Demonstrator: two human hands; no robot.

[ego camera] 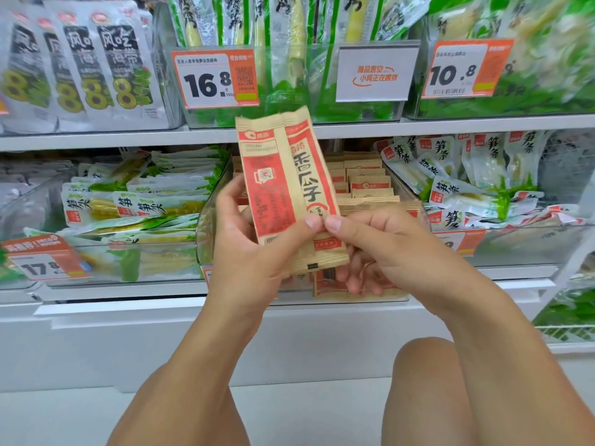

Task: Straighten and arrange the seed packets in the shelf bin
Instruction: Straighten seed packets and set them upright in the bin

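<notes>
I am watching both hands holding up two kraft-and-red sunflower seed packets, stacked slightly askew and standing almost upright in front of the clear shelf bin on the lower shelf. The left hand is wrapping its curled fingers round the left edge of the pair while its thumb is pressing on the front face; the right hand is pinching the lower right edge with its thumb on the front and its curled fingers behind. I am judging the main risk to be slippage: the two packets are overlapping unevenly, so loosening either pinch to square them could let the rear one slide out and drop to the floor below. A second risk is pushing the pair back in at an angle, which could crumple the kraft seed packets standing in rows inside the bin, or knock over the ones lying flat at the front. Counting: I am seeing two packets in hand, two hands, one bin, and at least a dozen packets in the bin, though blur is stopping an exact count. Three orange price tags are showing clearly, and one white sold-out card.
</notes>
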